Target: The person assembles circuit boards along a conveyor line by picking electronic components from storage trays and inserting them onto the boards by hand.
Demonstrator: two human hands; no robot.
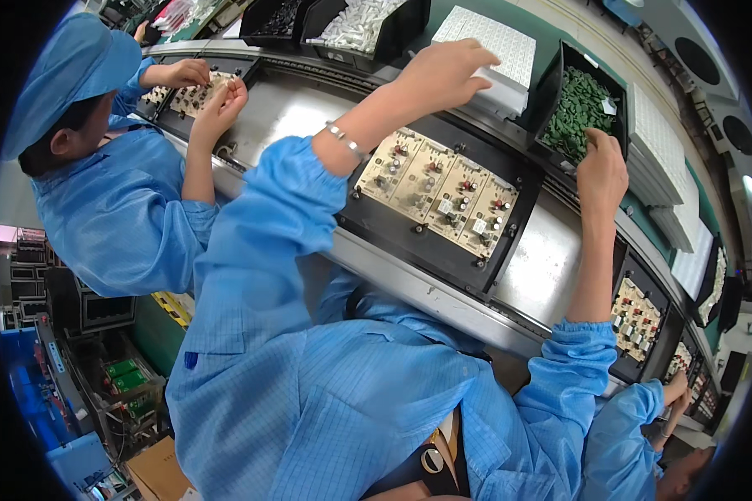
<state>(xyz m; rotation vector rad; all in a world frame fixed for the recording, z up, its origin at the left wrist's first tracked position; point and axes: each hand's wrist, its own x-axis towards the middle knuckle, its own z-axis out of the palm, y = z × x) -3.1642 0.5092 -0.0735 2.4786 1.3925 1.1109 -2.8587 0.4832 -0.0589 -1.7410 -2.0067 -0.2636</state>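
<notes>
My left hand reaches over the near side of a white tray stack dotted with a grid of cells. Its thumb and fingers are apart, with nothing visible between them. My right hand is at the near edge of a black bin full of small green parts. The fingers of that hand are bent together, and whatever they may hold is hidden. Below and between my hands, a panel of tan circuit boards with red, black and white components sits in a black carrier on the line.
More black bins stand beyond the line, one with white parts. White trays are stacked right of the green parts. A co-worker handles boards at left; another person's sleeve shows at lower right. Another board panel lies farther right.
</notes>
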